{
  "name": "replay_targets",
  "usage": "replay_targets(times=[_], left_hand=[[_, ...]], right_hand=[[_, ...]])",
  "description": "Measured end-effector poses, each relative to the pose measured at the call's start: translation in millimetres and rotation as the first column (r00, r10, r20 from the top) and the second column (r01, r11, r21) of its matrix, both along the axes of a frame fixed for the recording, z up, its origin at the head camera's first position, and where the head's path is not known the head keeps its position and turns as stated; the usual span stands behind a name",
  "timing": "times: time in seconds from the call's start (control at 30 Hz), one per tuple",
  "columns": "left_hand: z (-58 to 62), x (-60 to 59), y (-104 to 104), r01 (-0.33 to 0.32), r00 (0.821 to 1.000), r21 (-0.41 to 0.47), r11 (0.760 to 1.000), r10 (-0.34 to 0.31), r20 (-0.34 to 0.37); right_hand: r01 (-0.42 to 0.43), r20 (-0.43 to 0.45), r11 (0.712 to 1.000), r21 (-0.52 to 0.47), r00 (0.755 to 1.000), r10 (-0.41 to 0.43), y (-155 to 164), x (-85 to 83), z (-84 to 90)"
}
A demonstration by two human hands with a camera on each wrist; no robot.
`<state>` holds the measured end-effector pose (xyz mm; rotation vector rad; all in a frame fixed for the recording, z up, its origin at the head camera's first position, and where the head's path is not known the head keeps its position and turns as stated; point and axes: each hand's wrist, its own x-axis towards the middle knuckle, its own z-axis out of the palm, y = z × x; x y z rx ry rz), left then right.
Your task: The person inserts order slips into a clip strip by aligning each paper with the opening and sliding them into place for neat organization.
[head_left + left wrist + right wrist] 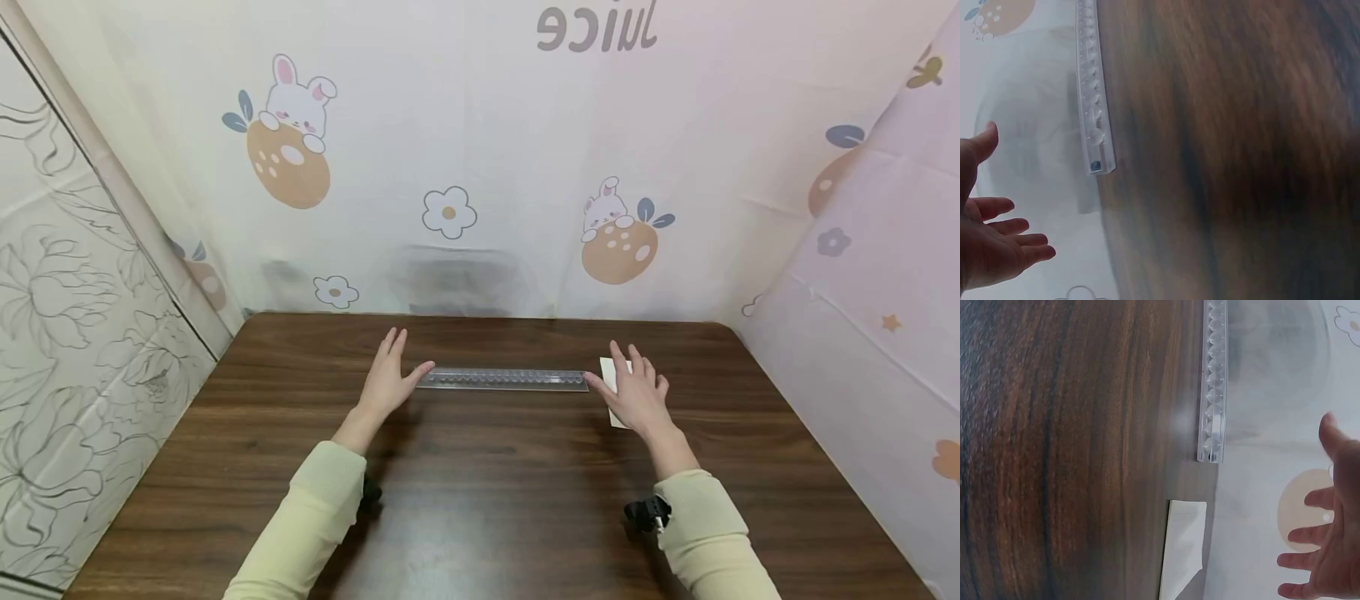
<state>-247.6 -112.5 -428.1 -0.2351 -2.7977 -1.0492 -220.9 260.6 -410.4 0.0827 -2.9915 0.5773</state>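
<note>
Clear plastic ruler flat across the far half of the brown desk, lengthwise left to right, one hand at each end as if to square it up. Left hand spread, thumb tip at the left end; right hand spread too, thumb at the right end, lying over a white paper slip.
</note>
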Motion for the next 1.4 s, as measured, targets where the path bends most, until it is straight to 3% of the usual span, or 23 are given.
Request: replay_targets(times=[0.37,0.5,0.8,1.0,1.4], left_hand=[[-9.9,-5.3,4.3,-0.052,0.998,0.218,0.975,0.055,-0.011],[-13.0,-9.8,4.2,-0.102,0.995,0.285,0.953,0.096,0.037],[-18.1,-16.0,6.2,-0.195,0.978,0.391,0.899,0.148,0.147],[-21.9,-19.2,9.2,-0.237,0.965,0.428,0.872,0.161,0.206],[-26.2,-21.3,12.5,-0.286,0.947,0.425,0.859,0.186,0.263]], right_hand=[[0.106,0.089,0.991,-0.077,0.991,-0.099,8.8,-5.0,-1.6],[0.143,0.121,0.985,-0.098,0.984,-0.131,13.9,-7.8,-4.0],[0.189,0.092,0.97,-0.152,0.98,-0.176,27.4,-11.2,-11.1],[0.265,0.12,0.948,-0.176,0.962,-0.246,33.4,-13.2,-15.8],[0.366,0.143,0.908,-0.203,0.929,-0.342,40.4,-17.8,-25.9]])
